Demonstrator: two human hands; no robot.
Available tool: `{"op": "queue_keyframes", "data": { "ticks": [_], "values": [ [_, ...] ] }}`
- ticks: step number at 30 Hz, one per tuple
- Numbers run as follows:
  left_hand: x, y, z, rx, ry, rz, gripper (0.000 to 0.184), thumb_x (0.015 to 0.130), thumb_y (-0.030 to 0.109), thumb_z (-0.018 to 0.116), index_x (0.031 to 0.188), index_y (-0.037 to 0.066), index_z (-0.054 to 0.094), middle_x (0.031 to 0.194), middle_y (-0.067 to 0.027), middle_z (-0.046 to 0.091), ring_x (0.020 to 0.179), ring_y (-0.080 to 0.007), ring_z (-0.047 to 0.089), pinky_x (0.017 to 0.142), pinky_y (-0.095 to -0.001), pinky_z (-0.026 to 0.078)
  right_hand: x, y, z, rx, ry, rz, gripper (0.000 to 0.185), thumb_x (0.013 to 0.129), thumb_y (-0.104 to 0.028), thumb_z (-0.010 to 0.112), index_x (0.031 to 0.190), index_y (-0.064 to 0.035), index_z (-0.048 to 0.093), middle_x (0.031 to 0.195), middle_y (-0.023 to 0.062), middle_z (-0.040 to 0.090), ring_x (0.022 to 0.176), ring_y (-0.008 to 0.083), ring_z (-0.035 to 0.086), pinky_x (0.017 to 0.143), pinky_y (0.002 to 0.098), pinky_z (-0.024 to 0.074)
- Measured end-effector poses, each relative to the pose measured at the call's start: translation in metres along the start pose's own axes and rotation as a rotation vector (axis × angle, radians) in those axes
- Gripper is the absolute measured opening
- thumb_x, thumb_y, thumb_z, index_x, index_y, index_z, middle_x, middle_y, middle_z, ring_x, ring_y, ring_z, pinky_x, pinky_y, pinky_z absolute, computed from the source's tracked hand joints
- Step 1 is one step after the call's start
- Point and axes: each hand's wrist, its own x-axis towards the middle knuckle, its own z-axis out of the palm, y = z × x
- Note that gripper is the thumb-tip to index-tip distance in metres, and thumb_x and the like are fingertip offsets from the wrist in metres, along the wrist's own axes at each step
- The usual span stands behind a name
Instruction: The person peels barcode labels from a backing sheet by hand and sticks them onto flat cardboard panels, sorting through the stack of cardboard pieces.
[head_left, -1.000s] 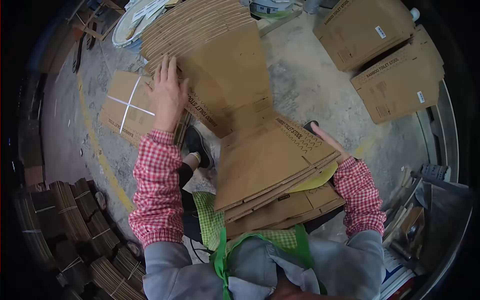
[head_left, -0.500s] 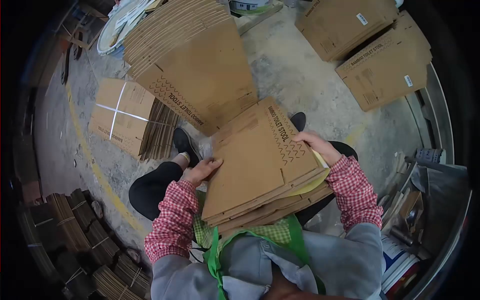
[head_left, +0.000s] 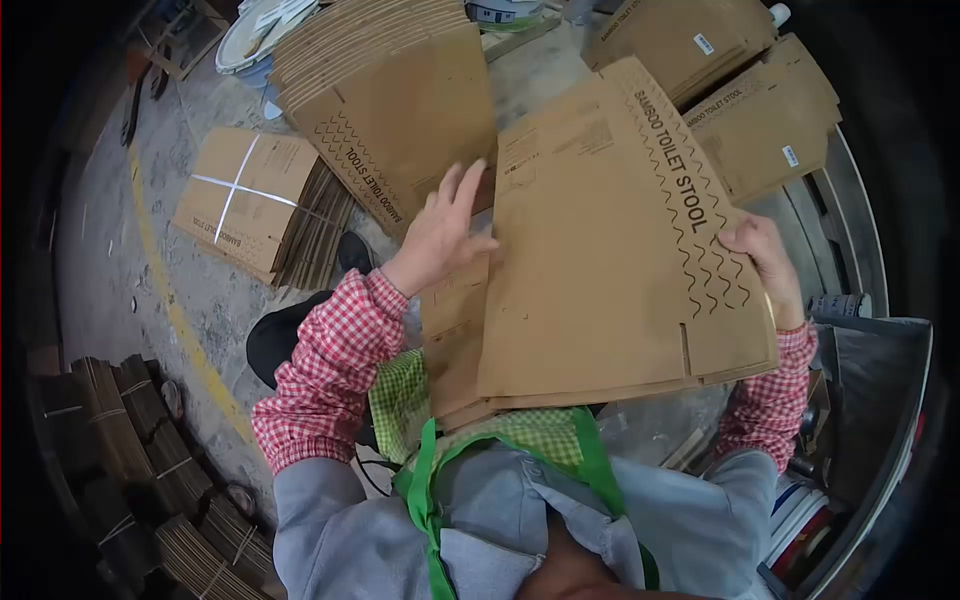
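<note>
A flat cardboard box [head_left: 600, 250] printed "BAMBOO TOILET STOOL" is raised over my lap. Its right edge is gripped by my right hand [head_left: 768, 262], thumb on the printed face. Just off the left edge, my left hand [head_left: 445, 235] has its fingers spread and holds nothing. Under the raised box, more flat cardboard [head_left: 455, 345] lies on my lap, mostly covered. Beyond my left hand leans a fanned stack of the same flat boxes [head_left: 420, 110].
A strapped bundle of flat boxes [head_left: 240, 195] lies on the floor at left. Two printed box piles, one nearer [head_left: 765, 135] and one farther [head_left: 680, 45], stand at upper right. Dark cardboard bundles [head_left: 150, 450] fill the lower left. A grey bin [head_left: 875, 370] stands at right.
My right hand has lifted the flat box up and to the right, tilting it towards me. My left hand has let go of the cardboard's left edge and risen with its fingers spread.
</note>
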Motion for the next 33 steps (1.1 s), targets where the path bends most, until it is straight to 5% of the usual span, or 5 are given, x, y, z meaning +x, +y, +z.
{"op": "queue_keyframes", "data": {
  "ticks": [4,10,13,19,33],
  "values": [
    [0.077,0.094,-0.115,0.358,0.618,0.662,0.088,0.065,0.018,0.079,0.14,0.01,0.034,0.138,-0.0228,0.038,0.124,-0.0377,0.043,0.104,-0.0427,0.038,-0.027,-0.091,0.067,-0.577,-0.127,-0.196,0.048,0.071,-0.015,0.063,0.11,0.0132,0.056,0.089,0.0111,0.065,0.074,0.0141,0.061,0.067,0.0234,0.0493],
    [0.091,0.113,-0.23,-0.155,-0.11,0.536,0.063,0.064,0.015,0.078,0.121,0.006,0.053,0.108,-0.0174,0.058,0.1,-0.0284,0.058,0.087,-0.0383,0.048,-0.047,-0.138,0.107,-1.079,-0.161,-0.683,0.049,0.072,-0.03,0.069,0.104,0.0056,0.059,0.081,0.0061,0.061,0.067,0.008,0.056,0.062,0.0196,0.043],
    [0.064,0.083,-0.209,0.07,0.214,0.775,0.032,0.066,0.008,0.075,0.091,-0.001,0.057,0.074,-0.0042,0.049,0.064,-0.0143,0.046,0.059,-0.0328,0.041,-0.027,-0.16,0.082,-0.997,0.102,-0.882,0.033,0.082,-0.031,0.065,0.092,-0.0001,0.064,0.065,-0.0004,0.054,0.056,0.0035,0.048,0.054,0.0187,0.0368],
    [-0.025,0.043,-0.179,-0.884,0.418,-0.206,0.031,0.072,0.002,0.073,0.098,-0.003,0.057,0.093,-0.0062,0.063,0.08,-0.0119,0.058,0.072,-0.0264,0.049,0.025,-0.186,-0.021,-0.516,0.398,-0.8,0.032,0.086,-0.031,0.066,0.092,0.0,0.066,0.063,0.0041,0.061,0.049,0.0051,0.051,0.047,0.0183,0.0409],
    [-0.013,-0.188,0.066,-0.994,0.546,-0.646,0.02,0.081,0.003,0.067,0.098,0.0,0.057,0.095,-0.0055,0.061,0.086,-0.0155,0.057,0.078,-0.0284,0.046,0.163,0.069,0.0,-0.516,0.379,-0.376,0.027,0.078,-0.018,0.069,0.089,0.0062,0.067,0.075,0.0055,0.066,0.068,0.0095,0.059,0.062,0.0235,0.0468]
  ]
}}
